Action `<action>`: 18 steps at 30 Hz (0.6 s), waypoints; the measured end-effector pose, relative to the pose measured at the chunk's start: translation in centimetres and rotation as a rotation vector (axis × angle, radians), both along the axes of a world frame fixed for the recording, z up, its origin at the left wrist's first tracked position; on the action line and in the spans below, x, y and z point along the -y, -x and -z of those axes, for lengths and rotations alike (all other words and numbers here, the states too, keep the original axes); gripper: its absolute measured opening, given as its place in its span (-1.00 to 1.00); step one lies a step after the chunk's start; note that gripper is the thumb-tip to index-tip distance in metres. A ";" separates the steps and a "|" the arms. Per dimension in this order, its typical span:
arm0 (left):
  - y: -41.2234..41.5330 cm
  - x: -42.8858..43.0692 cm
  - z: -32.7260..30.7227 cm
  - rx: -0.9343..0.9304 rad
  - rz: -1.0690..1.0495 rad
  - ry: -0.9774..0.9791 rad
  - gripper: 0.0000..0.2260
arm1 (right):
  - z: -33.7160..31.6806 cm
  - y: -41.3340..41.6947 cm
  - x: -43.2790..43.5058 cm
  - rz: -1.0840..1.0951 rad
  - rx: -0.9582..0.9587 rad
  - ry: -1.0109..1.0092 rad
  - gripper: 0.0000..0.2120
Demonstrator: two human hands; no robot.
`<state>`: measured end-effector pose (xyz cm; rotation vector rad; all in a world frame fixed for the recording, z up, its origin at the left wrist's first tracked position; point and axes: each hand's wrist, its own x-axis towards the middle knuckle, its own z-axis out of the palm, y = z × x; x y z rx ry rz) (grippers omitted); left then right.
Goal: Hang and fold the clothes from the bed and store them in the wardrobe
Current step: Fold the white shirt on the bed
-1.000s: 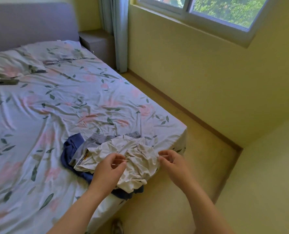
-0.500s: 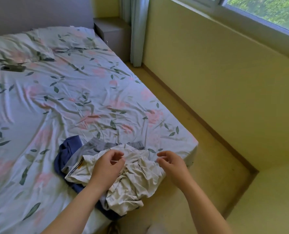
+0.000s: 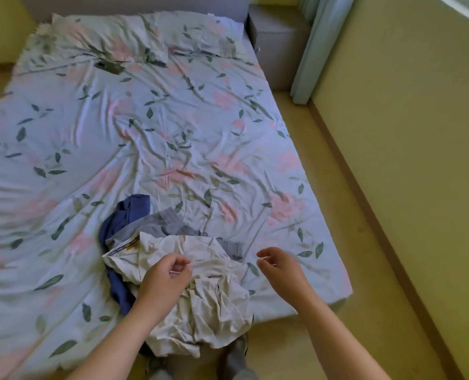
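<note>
left hand (image 3: pixel 165 278) over cream garment (image 3: pixel 214 300) on bed (image 3: pixel 173 144); right hand (image 3: pixel 280 267) beside it

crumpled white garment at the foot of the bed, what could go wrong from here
The crumpled white garment hangs over the foot edge of the floral-sheeted bed and may slide to the floor. It lies on a dark blue garment and a grey garment; lifting it may drag them along.

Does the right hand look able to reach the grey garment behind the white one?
Probably yes: the right hand hangs over bare sheet beside the white garment, and the grey garment lies partly uncovered just beyond it, with nothing between.
</note>
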<state>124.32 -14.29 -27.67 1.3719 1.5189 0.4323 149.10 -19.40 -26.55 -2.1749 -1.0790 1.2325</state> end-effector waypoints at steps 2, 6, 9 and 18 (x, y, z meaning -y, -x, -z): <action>-0.2 0.4 0.8 -0.031 -0.045 0.027 -0.96 | 1.3 -0.9 -1.2 -0.058 0.009 0.033 -0.81; 0.1 0.6 2.9 -0.077 -0.119 0.075 -0.95 | 4.8 -1.2 -2.9 -0.178 0.024 0.118 -0.81; 0.3 0.2 4.4 -0.096 -0.138 0.122 -0.95 | 7.2 -0.9 -3.8 -0.231 0.035 0.171 -0.78; 1.8 -3.3 11.9 -0.223 -0.132 0.212 -0.94 | 16.5 0.0 -7.8 -0.341 0.103 0.306 -0.78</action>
